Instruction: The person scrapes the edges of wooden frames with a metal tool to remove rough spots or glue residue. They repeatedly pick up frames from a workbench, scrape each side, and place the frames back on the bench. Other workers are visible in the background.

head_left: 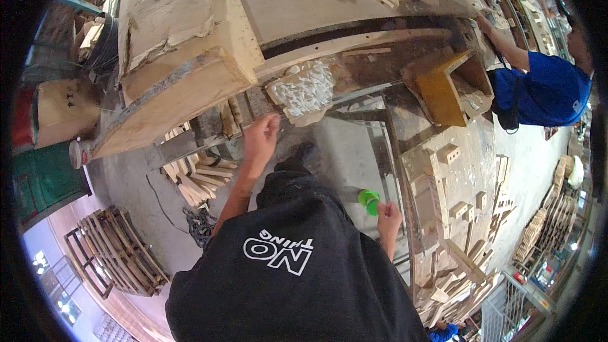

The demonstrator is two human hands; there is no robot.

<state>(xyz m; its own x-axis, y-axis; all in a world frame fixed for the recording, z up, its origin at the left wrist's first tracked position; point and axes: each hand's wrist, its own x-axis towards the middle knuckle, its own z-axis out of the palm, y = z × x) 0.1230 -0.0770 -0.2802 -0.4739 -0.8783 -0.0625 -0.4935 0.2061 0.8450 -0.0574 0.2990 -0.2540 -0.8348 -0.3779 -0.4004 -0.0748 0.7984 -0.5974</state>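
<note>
My left hand (263, 138) is raised with its fingers curled together, just short of a board piled with small white pieces (305, 92). Whatever its fingertips pinch, if anything, is too small to make out. Down to the right, my right hand (389, 218) has its fingers closed at the edge of a bright green, rounded object (368, 201), which looks like a small bottle or cup. A long wooden rail with holes (354, 43) lies on the bench behind the white pieces.
A large wooden panel (177, 88) stands at left. An open yellow-brown box (446, 92) sits on the bench, with drilled wooden blocks (449, 153) nearer me. A co-worker in a blue shirt (551, 92) reaches over the bench at right. Wood strips (199, 177) and a pallet (117, 250) lie left.
</note>
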